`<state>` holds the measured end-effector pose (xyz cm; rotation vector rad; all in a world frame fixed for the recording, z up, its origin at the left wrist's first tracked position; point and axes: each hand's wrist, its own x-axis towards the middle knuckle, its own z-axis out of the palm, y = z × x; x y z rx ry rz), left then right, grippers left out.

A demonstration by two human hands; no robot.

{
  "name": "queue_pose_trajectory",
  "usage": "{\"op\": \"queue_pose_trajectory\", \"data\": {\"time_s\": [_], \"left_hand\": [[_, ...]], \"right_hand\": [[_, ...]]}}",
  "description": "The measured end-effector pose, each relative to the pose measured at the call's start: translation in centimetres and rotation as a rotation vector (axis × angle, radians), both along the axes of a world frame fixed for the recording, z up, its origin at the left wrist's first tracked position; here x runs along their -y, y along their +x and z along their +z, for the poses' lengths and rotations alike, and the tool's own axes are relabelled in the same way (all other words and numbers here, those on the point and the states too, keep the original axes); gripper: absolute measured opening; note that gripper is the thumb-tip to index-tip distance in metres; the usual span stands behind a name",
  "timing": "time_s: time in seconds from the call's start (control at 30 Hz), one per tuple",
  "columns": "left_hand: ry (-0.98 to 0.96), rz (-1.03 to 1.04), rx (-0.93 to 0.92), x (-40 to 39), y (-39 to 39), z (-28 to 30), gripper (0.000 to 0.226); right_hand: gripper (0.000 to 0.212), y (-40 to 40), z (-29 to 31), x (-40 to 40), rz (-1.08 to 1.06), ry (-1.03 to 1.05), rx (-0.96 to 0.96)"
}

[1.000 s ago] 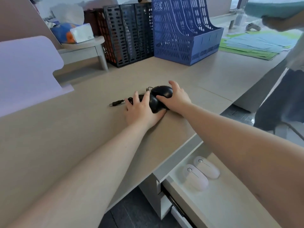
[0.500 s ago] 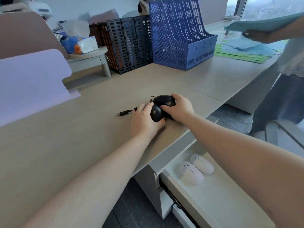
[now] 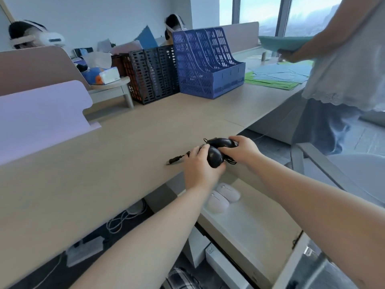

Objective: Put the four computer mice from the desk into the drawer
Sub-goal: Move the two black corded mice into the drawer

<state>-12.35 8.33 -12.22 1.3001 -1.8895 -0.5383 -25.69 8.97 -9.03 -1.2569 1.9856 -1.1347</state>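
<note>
Two black wired mice are lifted at the desk's front edge. My left hand point(image 3: 199, 170) grips the nearer black mouse point(image 3: 214, 156). My right hand point(image 3: 242, 150) grips the farther black mouse point(image 3: 221, 142). Their cables hang in a tangle below, and a USB plug point(image 3: 174, 159) trails over the desk point(image 3: 104, 167). Just below my hands, two white mice point(image 3: 228, 191) point(image 3: 217, 203) lie side by side at the back of the open drawer point(image 3: 248, 224).
Black point(image 3: 152, 74) and blue point(image 3: 206, 65) file racks stand at the back of the desk. A purple divider point(image 3: 41, 115) is at left. A person point(image 3: 345, 71) stands at right holding a teal folder over papers. Cables and a power strip lie under the desk.
Both hands have lifted the two black mice off the desk and brought them toward the front edge, above the drawer. The plug drags along behind.
</note>
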Motion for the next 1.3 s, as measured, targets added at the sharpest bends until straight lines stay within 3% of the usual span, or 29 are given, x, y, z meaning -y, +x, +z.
{"op": "queue_pose_trajectory", "data": {"time_s": [0.17,0.27,0.37,0.67,0.8,1.03,1.17,1.3], "left_hand": [[0.031,-0.061,0.044,-3.8,-2.5,-1.3,0.062],[0.073,-0.088,0.064,-5.2,-4.1,-2.9,0.063],[0.133,-0.086,0.091,-6.6,-5.2,-5.1,0.066],[0.279,-0.089,0.174,-9.4,-7.0,-11.3,0.064],[0.344,-0.047,0.222,-9.8,-7.4,-12.8,0.056],[0.43,-0.091,0.366,-8.3,-7.4,-13.8,0.051],[0.494,-0.148,0.502,-7.7,-7.4,-13.6,0.043],[0.497,-0.18,0.622,-7.6,-7.5,-13.6,0.044]], "right_hand": [[0.023,-2.9,-1.8,-3.7,-0.014,0.084,-0.075],[0.01,-4.4,-3.4,-5.7,-0.035,0.115,-0.053],[0.011,-5.5,-5.3,-7.3,-0.038,0.157,0.006],[0.029,-7.4,-11.3,-9.5,-0.004,0.37,0.014],[0.054,-7.4,-12.9,-8.9,0.017,0.418,-0.001],[0.044,-7.4,-14.7,-7.4,0.105,0.505,-0.143],[0.059,-7.3,-15.8,-6.6,0.181,0.52,-0.258],[0.059,-7.3,-16.8,-6.4,0.259,0.545,-0.369]]}}
